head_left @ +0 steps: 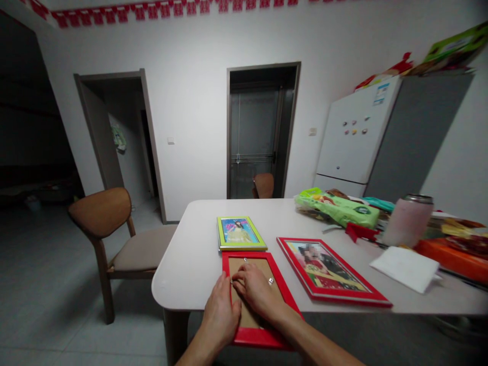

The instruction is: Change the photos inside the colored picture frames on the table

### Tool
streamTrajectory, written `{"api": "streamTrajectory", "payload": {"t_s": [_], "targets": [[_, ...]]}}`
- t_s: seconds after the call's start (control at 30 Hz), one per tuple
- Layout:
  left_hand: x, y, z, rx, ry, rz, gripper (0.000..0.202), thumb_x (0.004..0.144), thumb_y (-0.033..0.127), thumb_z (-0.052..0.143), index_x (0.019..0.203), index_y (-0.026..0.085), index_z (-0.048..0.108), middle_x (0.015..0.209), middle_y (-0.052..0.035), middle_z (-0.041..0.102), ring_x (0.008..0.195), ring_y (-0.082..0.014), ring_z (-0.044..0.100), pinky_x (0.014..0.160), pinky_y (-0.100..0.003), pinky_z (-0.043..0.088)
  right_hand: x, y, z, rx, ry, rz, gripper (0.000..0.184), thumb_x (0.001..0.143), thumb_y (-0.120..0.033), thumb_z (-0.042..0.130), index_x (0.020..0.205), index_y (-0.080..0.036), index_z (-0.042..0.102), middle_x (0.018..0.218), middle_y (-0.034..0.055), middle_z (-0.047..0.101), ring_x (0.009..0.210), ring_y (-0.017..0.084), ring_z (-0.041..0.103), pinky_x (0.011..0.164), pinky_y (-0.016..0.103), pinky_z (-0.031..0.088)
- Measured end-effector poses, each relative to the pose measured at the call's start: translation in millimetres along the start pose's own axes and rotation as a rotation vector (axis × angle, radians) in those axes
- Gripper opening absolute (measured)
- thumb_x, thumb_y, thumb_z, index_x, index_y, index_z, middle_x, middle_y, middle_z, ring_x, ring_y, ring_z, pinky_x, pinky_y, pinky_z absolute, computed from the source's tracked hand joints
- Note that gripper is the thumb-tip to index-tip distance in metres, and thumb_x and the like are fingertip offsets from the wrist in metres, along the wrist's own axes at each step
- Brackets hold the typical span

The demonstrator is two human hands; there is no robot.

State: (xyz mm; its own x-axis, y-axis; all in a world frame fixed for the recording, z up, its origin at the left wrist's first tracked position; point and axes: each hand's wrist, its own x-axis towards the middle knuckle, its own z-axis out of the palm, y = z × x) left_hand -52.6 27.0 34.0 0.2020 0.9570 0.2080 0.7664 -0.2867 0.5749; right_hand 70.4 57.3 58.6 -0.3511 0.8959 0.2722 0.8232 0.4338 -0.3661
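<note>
Head view: overhanging the white table's near edge, a face-down red frame holds a brown backing board. The left hand grasps its left side; the right hand's fingers bend over the board, pinching or not I cannot tell. Farther onto the table, a lime frame and a second red frame hold pictures.
</note>
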Motion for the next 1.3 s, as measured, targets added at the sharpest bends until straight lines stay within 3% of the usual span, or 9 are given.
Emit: {"api": "streamTrajectory", "payload": {"t_s": [0.2, 0.37, 0.6, 0.77, 0.87, 0.97, 1.1, 1.3], "targets": [[-1, 0, -0.5, -0.029, 0.021, -0.015, 0.055, 0.068, 0.020, 0.040, 0.121, 0.006, 0.036, 0.129, -0.0115, 0.036, 0.119, -0.0184, 0.030, 0.100, -0.026, 0.020, 4, 14, 5, -0.098, 0.064, 0.032, 0.025, 0.078, -0.023, 0.040, 0.080, -0.016, 0.063, 0.083, 0.0069, 0.058, 0.081, 0.015, 0.050, 0.074, 0.023, 0.034], [-1, 1, -2.1, -0.050, 0.022, -0.001, 0.053, 0.069, 0.016, 0.039, 0.121, 0.010, 0.037, 0.129, -0.0094, 0.036, 0.118, -0.0200, 0.031, 0.099, -0.029, 0.021, 12, 37, -1, -0.195, 0.092, 0.228, 0.028, 0.078, -0.022, 0.037, 0.085, -0.014, 0.062, 0.089, 0.0109, 0.056, 0.085, 0.018, 0.048, 0.075, 0.027, 0.033], [-1, 1, -2.6, -0.030, 0.006, -0.004, 0.054, 0.069, 0.017, 0.039, 0.122, 0.007, 0.035, 0.130, -0.0103, 0.034, 0.119, -0.0200, 0.030, 0.100, -0.028, 0.020, 19, 41, -1, -0.186, 0.055, 0.268, 0.033, 0.076, -0.026, 0.038, 0.102, -0.024, 0.059, 0.094, 0.0101, 0.054, 0.089, 0.023, 0.045, 0.072, 0.031, 0.034], [-2, 0, -1.9, -0.033, 0.014, -0.004, 0.053, 0.069, 0.015, 0.038, 0.122, 0.009, 0.036, 0.129, -0.0094, 0.036, 0.118, -0.0190, 0.031, 0.099, -0.028, 0.021, -12, 35, -23, -0.007, 0.011, 0.089, 0.043, 0.069, -0.019, 0.044, 0.112, -0.021, 0.050, 0.107, 0.0077, 0.051, 0.098, 0.019, 0.044, 0.085, 0.030, 0.032], [-2, 0, -1.2, -0.031, 0.018, 0.003, 0.053, 0.070, 0.015, 0.038, 0.122, 0.007, 0.036, 0.129, -0.0109, 0.035, 0.118, -0.0193, 0.031, 0.099, -0.028, 0.021, -43, 28, -41, 0.122, -0.135, -0.023, 0.037, 0.064, -0.020, 0.051, 0.100, -0.026, 0.058, 0.116, 0.0040, 0.046, 0.105, 0.018, 0.041, 0.091, 0.030, 0.029], [-2, 1, -1.2, -0.049, 0.024, -0.010, 0.053, 0.069, 0.015, 0.038, 0.121, 0.008, 0.036, 0.129, -0.0102, 0.035, 0.118, -0.0191, 0.031, 0.100, -0.027, 0.020, -61, 22, -45, 0.153, -0.230, 0.008, 0.026, 0.061, -0.024, 0.055, 0.086, -0.027, 0.064, 0.118, 0.0033, 0.045, 0.109, 0.021, 0.039, 0.093, 0.034, 0.027], [-1, 1, -1.8, -0.093, 0.021, -0.026, 0.053, 0.068, 0.015, 0.040, 0.121, 0.012, 0.038, 0.129, -0.0068, 0.036, 0.118, -0.0183, 0.031, 0.100, -0.026, 0.019, -61, 22, -33, 0.138, -0.143, 0.023, 0.017, 0.063, -0.024, 0.054, 0.075, -0.025, 0.065, 0.113, 0.0042, 0.049, 0.105, 0.020, 0.042, 0.090, 0.034, 0.030], [-2, -4, 0.1, -0.079, 0.032, -0.030, 0.054, 0.068, 0.018, 0.040, 0.121, 0.009, 0.036, 0.129, -0.0093, 0.035, 0.119, -0.0175, 0.030, 0.099, -0.026, 0.020, -53, 28, -28, 0.045, -0.034, 0.116, 0.040, 0.063, -0.030, 0.053, 0.102, -0.021, 0.057, 0.107, 0.0097, 0.052, 0.098, 0.021, 0.047, 0.085, 0.031, 0.034]]}}
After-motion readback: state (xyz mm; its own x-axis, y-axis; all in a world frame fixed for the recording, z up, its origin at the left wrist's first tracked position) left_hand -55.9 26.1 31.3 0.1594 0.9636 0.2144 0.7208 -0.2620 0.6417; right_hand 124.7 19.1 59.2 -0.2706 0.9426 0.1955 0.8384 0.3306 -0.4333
